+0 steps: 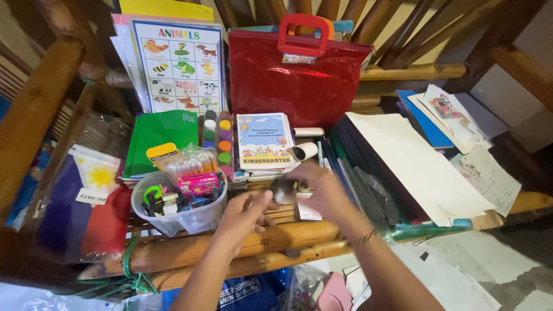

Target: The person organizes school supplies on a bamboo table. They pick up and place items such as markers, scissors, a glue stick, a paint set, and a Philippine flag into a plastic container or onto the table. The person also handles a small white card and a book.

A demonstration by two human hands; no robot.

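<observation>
My left hand [245,214] hovers over the front bamboo rail of a bench, fingers curled, its thumb reaching toward a small grey, blurred object [283,190]. My right hand [322,190], with a thin bracelet at the wrist, crosses in from the right and closes around that same small object; a bit of yellow shows beside it. Both hands are motion-blurred. A small white card [309,211] lies just beneath them. Close by on the left stands a clear plastic tub [193,219] filled with small stationery and a packet of crayons.
A red plastic carry case [294,75] stands at the back beside an animal picture chart [180,64]. A green folder [158,138], paint pots [218,144], a children's booklet [264,140], stacked papers and folders [415,167] and a folded flag [86,201] crowd the bench seat.
</observation>
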